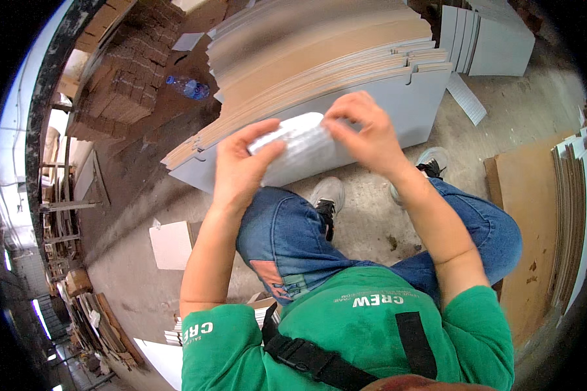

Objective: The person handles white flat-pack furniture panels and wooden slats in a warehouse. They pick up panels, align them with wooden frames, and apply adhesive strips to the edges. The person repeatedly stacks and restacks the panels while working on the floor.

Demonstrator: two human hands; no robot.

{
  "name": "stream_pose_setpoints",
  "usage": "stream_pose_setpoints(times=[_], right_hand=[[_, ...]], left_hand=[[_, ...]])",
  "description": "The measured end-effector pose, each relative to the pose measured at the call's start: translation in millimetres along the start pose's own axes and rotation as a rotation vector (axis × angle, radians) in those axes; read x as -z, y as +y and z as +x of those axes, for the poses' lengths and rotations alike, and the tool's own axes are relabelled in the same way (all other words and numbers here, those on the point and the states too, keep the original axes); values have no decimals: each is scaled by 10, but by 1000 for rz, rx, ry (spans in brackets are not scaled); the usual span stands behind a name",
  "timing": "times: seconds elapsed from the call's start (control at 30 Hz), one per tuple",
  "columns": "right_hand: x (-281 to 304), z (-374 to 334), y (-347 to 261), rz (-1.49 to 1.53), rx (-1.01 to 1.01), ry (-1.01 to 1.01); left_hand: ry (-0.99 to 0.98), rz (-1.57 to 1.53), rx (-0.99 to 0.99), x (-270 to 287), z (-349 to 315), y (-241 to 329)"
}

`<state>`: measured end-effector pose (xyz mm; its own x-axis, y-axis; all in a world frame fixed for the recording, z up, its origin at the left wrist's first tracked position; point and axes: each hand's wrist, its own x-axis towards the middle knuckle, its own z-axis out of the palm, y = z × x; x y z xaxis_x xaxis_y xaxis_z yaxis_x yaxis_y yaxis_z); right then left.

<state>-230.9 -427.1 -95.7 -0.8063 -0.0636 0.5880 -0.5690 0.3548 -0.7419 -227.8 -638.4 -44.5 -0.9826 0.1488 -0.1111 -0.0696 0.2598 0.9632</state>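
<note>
Between my hands is a shiny whitish piece (299, 134), rounded along its far edge and blurred, so its exact kind is unclear. My left hand (244, 158) is closed on its left end, thumb on the near side. My right hand (366, 134) pinches its right end with thumb and fingertips. Below and beyond the hands leans a large stack of flat cardboard sheets (319, 60), the front ones with a pale grey-white face and small notches along the top edge.
A plastic bottle (188, 87) lies left of the stack, near piled brown cardboard (127, 81). Grey-white panels (496, 42) stand at the far right. More sheets (535, 221) lean beside my right knee. A white square piece (171, 246) lies on the floor at left.
</note>
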Motion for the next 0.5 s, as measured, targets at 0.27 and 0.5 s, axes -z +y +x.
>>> stream_pose_setpoints(times=[0.27, 0.5], right_hand=[[-27, -722, 1581, -400, -306, 64], [-280, -496, 1610, -491, -142, 305]], left_hand=[[574, -251, -313, 416, -60, -191], [591, -248, -254, 482, -98, -187]])
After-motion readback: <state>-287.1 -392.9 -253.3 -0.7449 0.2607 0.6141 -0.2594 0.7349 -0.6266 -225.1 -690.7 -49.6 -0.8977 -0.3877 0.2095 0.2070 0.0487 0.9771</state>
